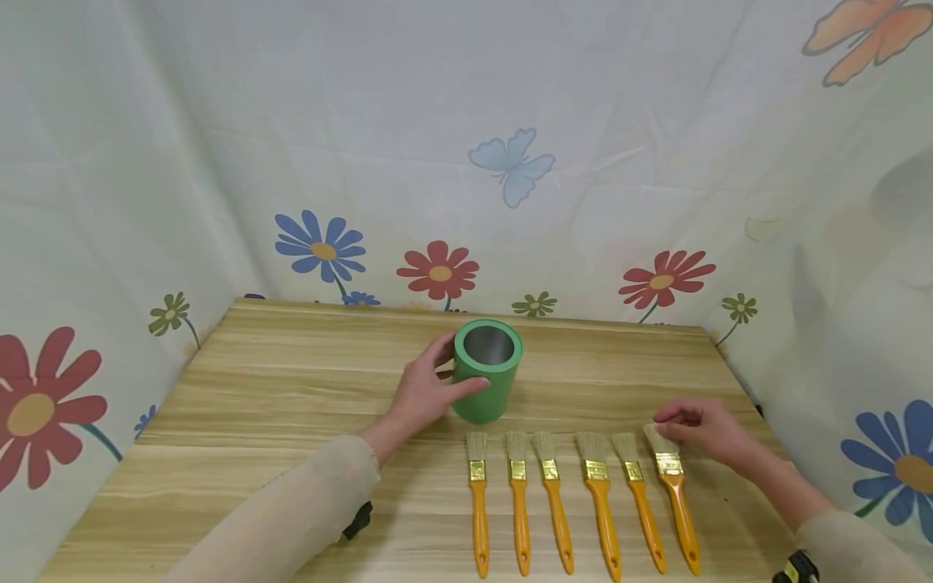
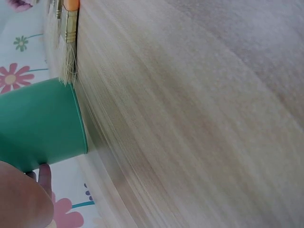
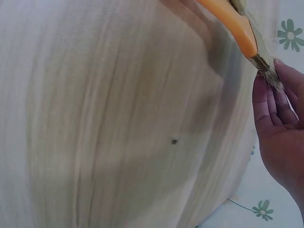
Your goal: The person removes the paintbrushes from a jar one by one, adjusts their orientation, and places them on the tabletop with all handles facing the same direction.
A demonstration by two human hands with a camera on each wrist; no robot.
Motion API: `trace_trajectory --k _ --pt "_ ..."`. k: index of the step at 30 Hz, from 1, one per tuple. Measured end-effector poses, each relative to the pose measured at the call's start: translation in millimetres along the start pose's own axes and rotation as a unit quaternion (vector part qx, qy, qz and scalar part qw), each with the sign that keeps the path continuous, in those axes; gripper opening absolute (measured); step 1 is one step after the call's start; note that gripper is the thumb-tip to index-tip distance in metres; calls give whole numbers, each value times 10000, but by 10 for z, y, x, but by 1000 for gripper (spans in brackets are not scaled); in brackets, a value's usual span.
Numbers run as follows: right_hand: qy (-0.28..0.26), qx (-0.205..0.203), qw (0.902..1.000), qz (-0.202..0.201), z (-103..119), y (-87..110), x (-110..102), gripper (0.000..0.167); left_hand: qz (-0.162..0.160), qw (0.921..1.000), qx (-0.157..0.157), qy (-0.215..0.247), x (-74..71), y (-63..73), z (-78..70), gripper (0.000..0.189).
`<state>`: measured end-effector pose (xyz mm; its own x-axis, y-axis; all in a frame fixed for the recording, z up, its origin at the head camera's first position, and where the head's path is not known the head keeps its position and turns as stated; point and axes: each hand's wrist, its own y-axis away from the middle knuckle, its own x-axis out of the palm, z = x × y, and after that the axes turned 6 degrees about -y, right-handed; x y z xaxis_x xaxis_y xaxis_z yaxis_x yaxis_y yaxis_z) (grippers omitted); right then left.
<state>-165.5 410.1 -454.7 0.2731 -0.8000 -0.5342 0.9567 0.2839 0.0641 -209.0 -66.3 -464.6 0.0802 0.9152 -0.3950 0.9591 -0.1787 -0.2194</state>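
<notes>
In the head view my left hand [image 1: 423, 390] grips a green cylindrical cup [image 1: 487, 401] from its left side, thumb across the front and fingers behind. The cup's top faces up and shows a grey inside; its green wall [image 2: 40, 126] fills the left of the left wrist view. On the right, my right hand [image 1: 703, 433] pinches the pale bristles of the rightmost paintbrush [image 1: 678, 502]. The right wrist view shows those bristles [image 3: 271, 78] between thumb and fingers, with the orange handle [image 3: 232, 23] pointing away from the hand.
Left of the held brush, several more paintbrushes [image 1: 598, 502] with orange handles lie in a row, bristles toward the back. They lie on a wood-grain table [image 1: 291, 356]. A white cloth [image 1: 408, 162] printed with flowers and butterflies hangs behind and at the sides.
</notes>
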Motion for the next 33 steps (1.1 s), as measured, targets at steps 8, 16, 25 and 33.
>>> trace_trajectory --k 8,16,25,33 --pt "179 41 9996 -233 -56 1 77 22 -38 10000 -20 4 -10 7 -5 83" --pt "461 136 9977 -469 -104 -12 136 22 -21 10000 4 -53 -20 -3 6 83" --pt "874 40 9942 -626 -94 -26 158 20 -19 10000 9 -96 -21 -3 12 84" --pt "1215 -48 9907 -614 -84 -50 150 25 -56 9997 18 -242 -57 15 10 84"
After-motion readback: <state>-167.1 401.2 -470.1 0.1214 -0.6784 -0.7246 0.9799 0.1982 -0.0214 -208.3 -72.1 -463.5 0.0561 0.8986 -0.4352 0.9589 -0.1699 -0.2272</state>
